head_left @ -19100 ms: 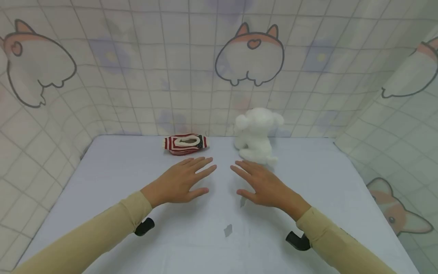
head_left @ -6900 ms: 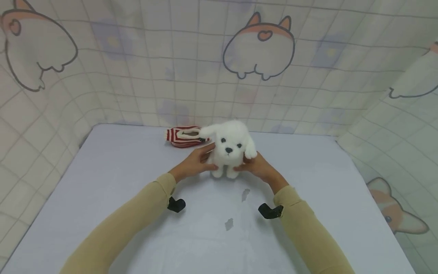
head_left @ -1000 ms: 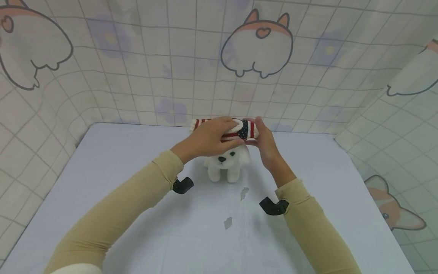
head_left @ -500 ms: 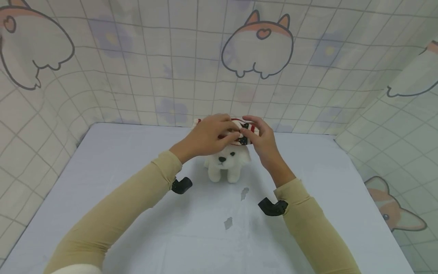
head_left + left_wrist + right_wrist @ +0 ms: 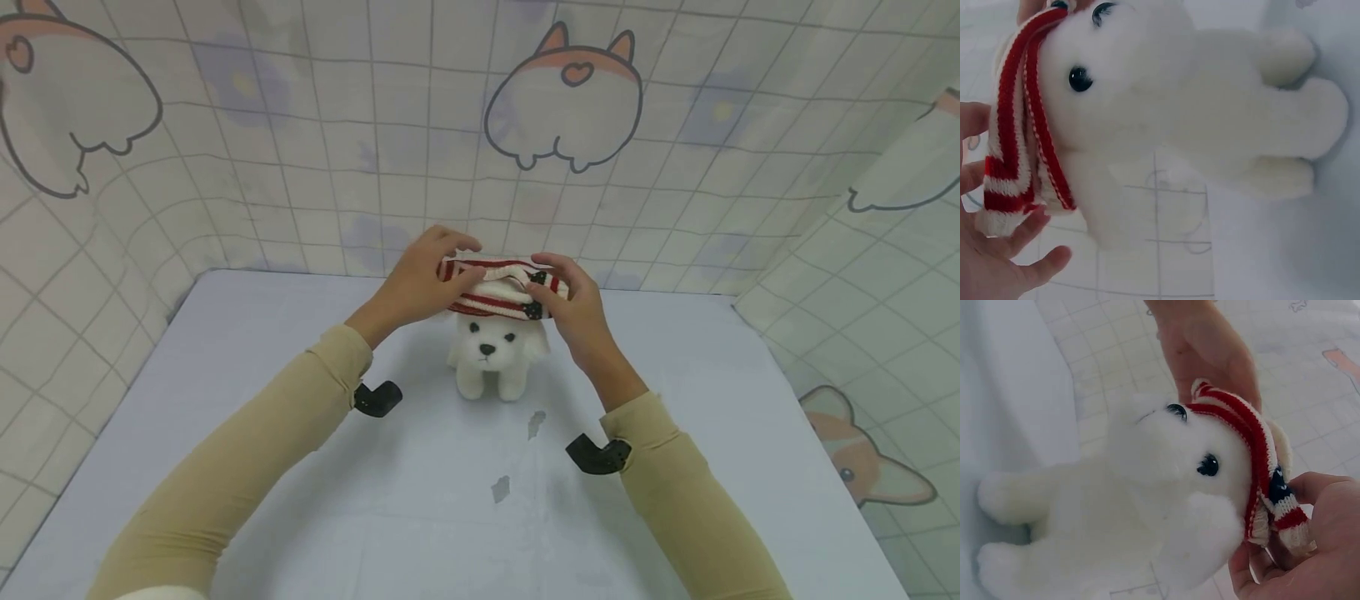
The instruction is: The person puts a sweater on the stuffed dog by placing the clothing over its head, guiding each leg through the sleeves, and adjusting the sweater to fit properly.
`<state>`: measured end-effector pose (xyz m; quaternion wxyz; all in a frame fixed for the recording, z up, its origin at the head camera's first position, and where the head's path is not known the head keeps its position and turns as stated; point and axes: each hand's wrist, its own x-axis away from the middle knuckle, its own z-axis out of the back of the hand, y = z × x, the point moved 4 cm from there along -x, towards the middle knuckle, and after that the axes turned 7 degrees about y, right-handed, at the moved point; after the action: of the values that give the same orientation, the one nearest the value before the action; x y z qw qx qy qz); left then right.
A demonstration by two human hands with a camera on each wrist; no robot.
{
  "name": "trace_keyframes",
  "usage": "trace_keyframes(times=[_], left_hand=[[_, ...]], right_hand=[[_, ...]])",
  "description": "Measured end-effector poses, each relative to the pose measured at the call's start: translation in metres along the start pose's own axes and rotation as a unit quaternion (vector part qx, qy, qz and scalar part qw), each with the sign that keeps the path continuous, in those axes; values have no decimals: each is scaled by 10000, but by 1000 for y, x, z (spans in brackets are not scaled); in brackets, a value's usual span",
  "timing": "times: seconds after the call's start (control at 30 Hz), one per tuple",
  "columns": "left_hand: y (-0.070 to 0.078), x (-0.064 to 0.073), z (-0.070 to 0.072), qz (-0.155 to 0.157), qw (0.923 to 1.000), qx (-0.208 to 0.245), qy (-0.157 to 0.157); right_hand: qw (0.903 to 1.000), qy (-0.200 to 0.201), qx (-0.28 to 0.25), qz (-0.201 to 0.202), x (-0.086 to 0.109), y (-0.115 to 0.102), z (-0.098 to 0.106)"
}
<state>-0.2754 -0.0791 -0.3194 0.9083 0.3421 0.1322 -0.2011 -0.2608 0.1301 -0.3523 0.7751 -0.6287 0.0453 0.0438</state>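
Note:
A white plush dog (image 5: 491,358) stands on the table facing me. Over the top of its head lies a small knitted sweater (image 5: 495,296), striped red and white with a dark starred patch; its lower edge sits just above the dog's eyes. My right hand (image 5: 581,308) pinches the sweater's right end, thumb in front and fingers behind. At the left end, my left hand (image 5: 420,279) curls loosely round the knit, its fingers spread. The left wrist view shows the sweater's red band (image 5: 1047,131) against the fur. The dog's ears are partly covered.
The white tabletop (image 5: 420,517) has two small grey patches in front of the dog. Grid-patterned cloth (image 5: 300,167) with cartoon corgis hangs close behind and at both sides. A black wrist mount (image 5: 378,398) juts under each sleeve.
My left hand has shifted from the sweater's middle to its left end, uncovering the dog's eye. The sweater's left end has drawn inward. My right hand has closed its thumb onto the right end.

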Motion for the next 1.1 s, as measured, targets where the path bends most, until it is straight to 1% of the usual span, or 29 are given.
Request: trace_keyframes(times=[0.07, 0.13, 0.3, 0.4, 0.63, 0.9, 1.0, 1.1], left_hand=[[-6, 1, -1, 240, 9994, 218, -147], [-10, 2, -3, 372, 9982, 391, -249], [-12, 4, -5, 469, 9951, 744, -449], [-9, 4, -4, 474, 9946, 807, -451], [0, 5, 3, 281, 9965, 760, -207], [14, 7, 13, 13, 9957, 920, -80], [17, 8, 13, -182, 9972, 723, -61], [18, 11, 10, -395, 9981, 448, -124]], right_hand=[[10000, 12, 13, 31, 1, 0, 0], [10000, 17, 39, 90, 1, 0, -1], [9994, 68, 177, 274, 1, -1, -1], [9991, 110, 187, 365, 2, -3, -2], [9992, 135, 27, 385, 3, -9, -2], [9991, 145, -196, 353, 7, -9, 1], [9991, 185, -111, 377, 9, -6, 3], [9984, 217, 45, 522, 11, -3, 4]])
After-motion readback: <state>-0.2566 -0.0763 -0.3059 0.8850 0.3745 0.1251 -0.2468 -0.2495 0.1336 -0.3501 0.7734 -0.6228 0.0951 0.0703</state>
